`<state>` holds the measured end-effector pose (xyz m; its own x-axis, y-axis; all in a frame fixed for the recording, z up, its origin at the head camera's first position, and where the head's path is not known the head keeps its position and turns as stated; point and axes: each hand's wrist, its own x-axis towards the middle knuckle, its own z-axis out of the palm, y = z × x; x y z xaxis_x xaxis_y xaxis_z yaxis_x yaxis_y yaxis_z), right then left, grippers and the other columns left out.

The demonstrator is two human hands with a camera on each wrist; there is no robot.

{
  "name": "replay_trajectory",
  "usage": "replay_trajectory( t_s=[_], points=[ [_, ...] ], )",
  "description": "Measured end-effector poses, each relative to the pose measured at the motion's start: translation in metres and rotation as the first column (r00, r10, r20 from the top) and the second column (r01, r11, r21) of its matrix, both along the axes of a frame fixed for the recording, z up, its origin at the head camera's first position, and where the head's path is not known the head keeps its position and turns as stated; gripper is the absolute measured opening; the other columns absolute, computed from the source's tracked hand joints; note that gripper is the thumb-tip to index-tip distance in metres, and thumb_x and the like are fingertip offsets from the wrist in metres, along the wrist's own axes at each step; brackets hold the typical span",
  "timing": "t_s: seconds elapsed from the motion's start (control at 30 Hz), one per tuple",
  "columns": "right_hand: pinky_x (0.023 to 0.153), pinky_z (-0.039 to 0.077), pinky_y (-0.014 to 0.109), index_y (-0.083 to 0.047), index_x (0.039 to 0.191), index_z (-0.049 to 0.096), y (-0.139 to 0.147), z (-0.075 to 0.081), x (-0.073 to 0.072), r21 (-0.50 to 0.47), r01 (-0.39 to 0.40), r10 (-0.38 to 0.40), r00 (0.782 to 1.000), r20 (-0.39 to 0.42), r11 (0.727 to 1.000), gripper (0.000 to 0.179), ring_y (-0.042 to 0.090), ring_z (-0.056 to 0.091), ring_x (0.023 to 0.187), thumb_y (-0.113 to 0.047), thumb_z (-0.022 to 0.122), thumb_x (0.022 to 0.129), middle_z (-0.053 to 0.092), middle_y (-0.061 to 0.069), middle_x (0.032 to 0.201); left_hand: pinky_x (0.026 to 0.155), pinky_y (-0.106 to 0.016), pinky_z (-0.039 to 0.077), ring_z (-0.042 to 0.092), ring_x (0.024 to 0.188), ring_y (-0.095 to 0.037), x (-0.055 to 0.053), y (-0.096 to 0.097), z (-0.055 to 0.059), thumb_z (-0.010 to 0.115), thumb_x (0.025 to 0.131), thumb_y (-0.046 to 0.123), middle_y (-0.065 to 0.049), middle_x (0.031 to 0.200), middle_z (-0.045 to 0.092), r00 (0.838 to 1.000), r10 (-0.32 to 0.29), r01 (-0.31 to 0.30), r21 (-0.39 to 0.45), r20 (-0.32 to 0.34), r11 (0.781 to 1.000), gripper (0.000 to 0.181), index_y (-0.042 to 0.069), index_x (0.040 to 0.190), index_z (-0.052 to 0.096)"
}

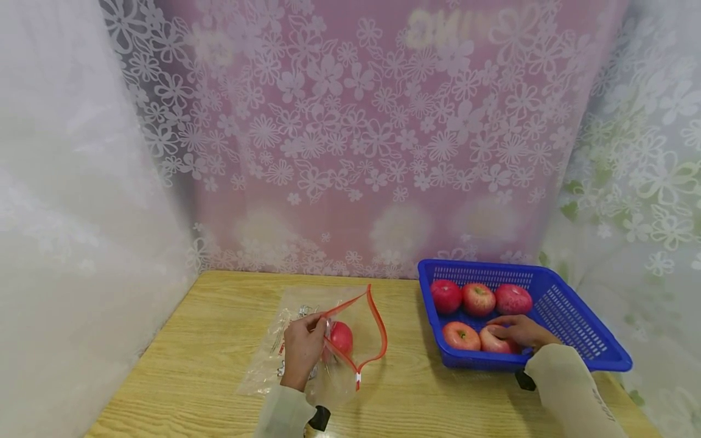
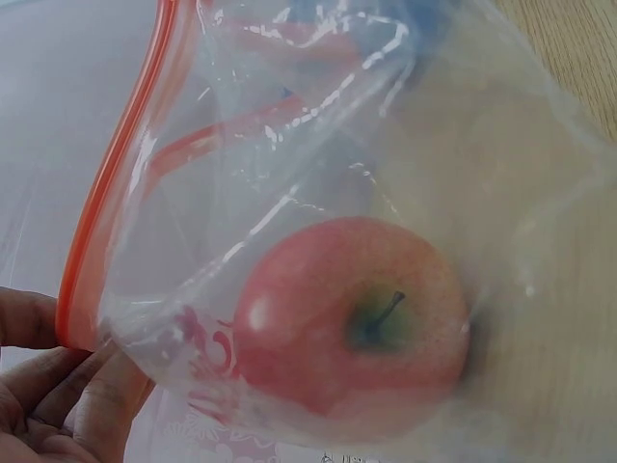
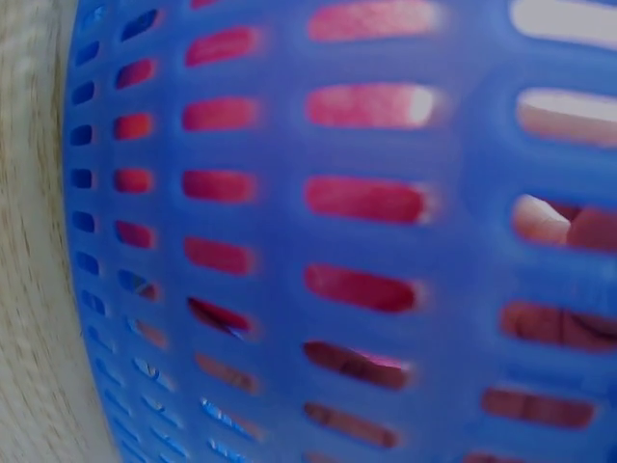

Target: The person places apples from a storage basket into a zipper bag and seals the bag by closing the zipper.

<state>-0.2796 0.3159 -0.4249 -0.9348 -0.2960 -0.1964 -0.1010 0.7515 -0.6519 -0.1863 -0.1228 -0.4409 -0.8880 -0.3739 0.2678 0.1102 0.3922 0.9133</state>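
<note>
Head view: on the wood-grain tabletop [image 1: 181, 365], left of its middle, lies a clear plastic zip bag [image 1: 335, 383] with an orange-red rim [image 1: 382, 325] and a round red apple [image 1: 342, 338] inside. The left hand [image 1: 303, 348] pinches that rim, the mouth gaping toward the tabletop's right edge. Near the far right corner, in a blue slotted plastic basket [image 1: 476, 359], the right hand [image 1: 524, 331] has its fingers curled over a round, pale red apple [image 1: 495, 342] by the near wall; four other red apples [image 1: 479, 299] share the basket. For a sound hold, I would wrap the fingers well round the fruit's sides, lift it straight past the basket's edge, and pinch the bag lightly so its mouth stands wide

Left wrist view: here, unlike from above, the bagged apple's dark stem [image 2: 390, 313] shows through the film, and the pinch appears close up

Right wrist view: just the slotted wall [image 3: 463, 145] from outside, with red fruit and parts of fingers behind it; how firm the grip is, I cannot tell
</note>
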Motion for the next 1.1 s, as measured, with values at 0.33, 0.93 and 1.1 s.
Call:
replay_trajectory(
  t_s=[0.33,0.93,1.1],
  points=[
    [0.09,0.045,0.056,0.012,0.119,0.059,0.0018,0.0023,0.0021,0.026,-0.019,0.02,1.0,-0.02,0.999,0.045,0.047,0.052,0.109,-0.026,0.061,0.094,0.058,0.032,0.118,0.056,-0.027,0.052,0.066,0.079,-0.021,-0.0001,0.0005,-0.001,0.062,0.09,0.008,-0.011,0.087,0.072,1.0,0.008,-0.008,-0.011,-0.003,1.0,0.019,-0.002,0.1,0.075],
    [0.089,0.046,0.055,0.011,0.117,0.061,0.0039,0.0016,0.0006,0.024,-0.008,0.01,0.999,-0.043,1.0,0.043,0.043,0.055,0.106,-0.025,0.063,0.094,0.061,0.029,0.114,0.058,-0.027,0.053,0.067,0.079,-0.021,-0.0005,0.0018,-0.0026,0.062,0.089,0.008,-0.012,0.087,0.072,1.0,0.023,-0.023,-0.003,0.001,1.0,0.018,-0.002,0.099,0.075],
    [0.086,0.049,0.051,0.011,0.118,0.061,0.0024,0.0033,0.0025,0.01,0.019,-0.018,0.999,-0.034,1.0,0.043,0.041,0.056,0.104,-0.025,0.063,0.094,0.06,0.03,0.115,0.056,-0.025,0.053,0.067,0.078,-0.021,-0.0003,0.0012,-0.0022,0.062,0.089,0.007,-0.012,0.087,0.072,1.0,0.018,-0.018,-0.002,-0.005,1.0,0.018,-0.002,0.099,0.075]
  ],
)
